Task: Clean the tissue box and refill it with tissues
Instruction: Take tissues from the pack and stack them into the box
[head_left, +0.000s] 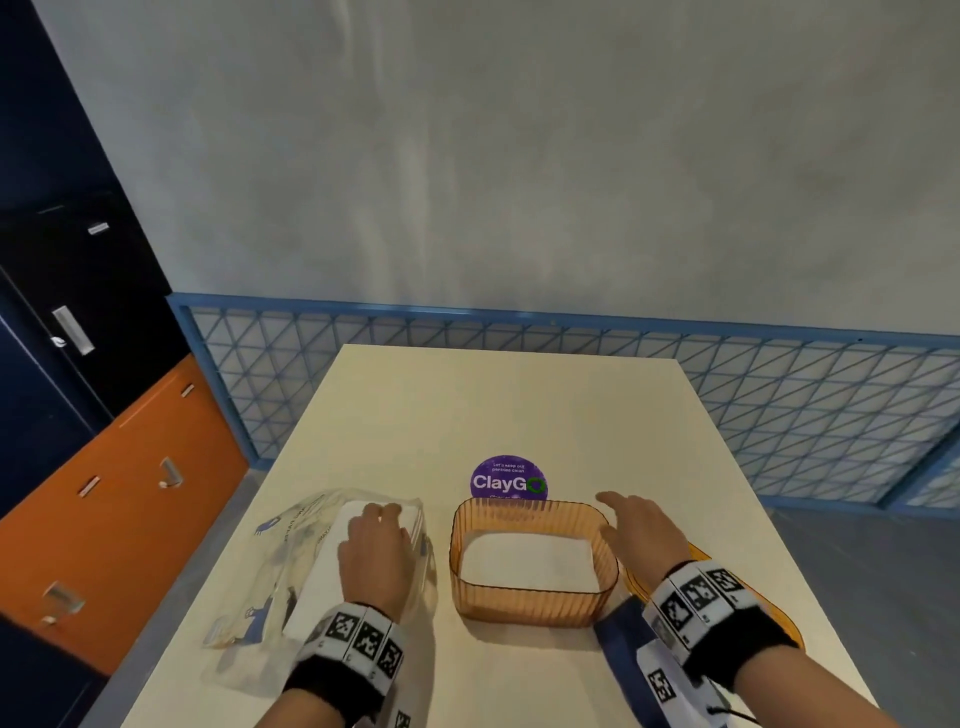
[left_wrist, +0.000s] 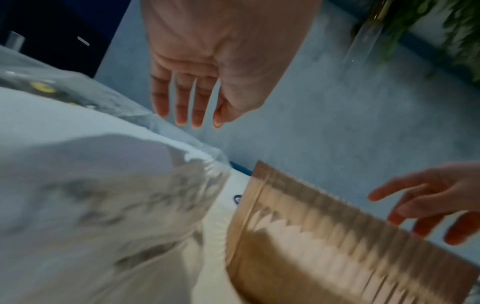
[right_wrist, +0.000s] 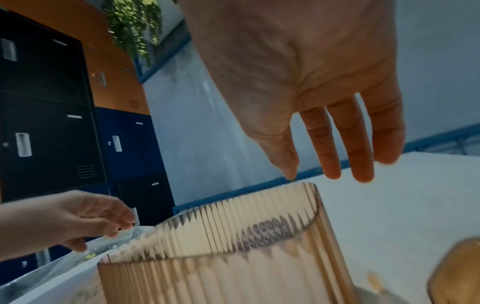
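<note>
An amber ribbed tissue box stands open-topped in the middle of the table, with white tissues lying flat inside. Left of it lies a clear plastic pack of white tissues. My left hand is over the pack's far end with loosely bent fingers; I cannot tell whether they touch the plastic. In the left wrist view its fingers hang apart above the pack. My right hand hovers flat above the box's right rim, fingers straight, holding nothing. The right wrist view shows that hand just above the box.
An amber lid lies on the table under my right wrist, also seen as the lid at the lower right. A purple round sticker sits behind the box. Lockers stand to the left, and a blue mesh railing runs behind the table.
</note>
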